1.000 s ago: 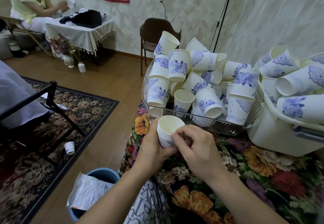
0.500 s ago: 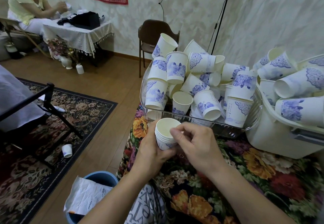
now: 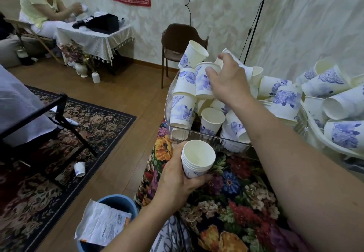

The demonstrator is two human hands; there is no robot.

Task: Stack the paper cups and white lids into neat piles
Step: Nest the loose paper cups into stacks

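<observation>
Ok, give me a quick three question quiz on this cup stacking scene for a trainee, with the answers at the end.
1. True or false: the left hand grips a nested stack of cups.
2. Where is the right hand? A) resting flat on the floral tablecloth; B) reaching over the loose cups in the clear tray; C) inside the blue bin.
3. Fill in: one stray cup lies on the ____ beside the table.

Key: 1 true; 2 B; 3 floor. The view does not settle whether the right hand's fingers have closed on a cup yet.
</observation>
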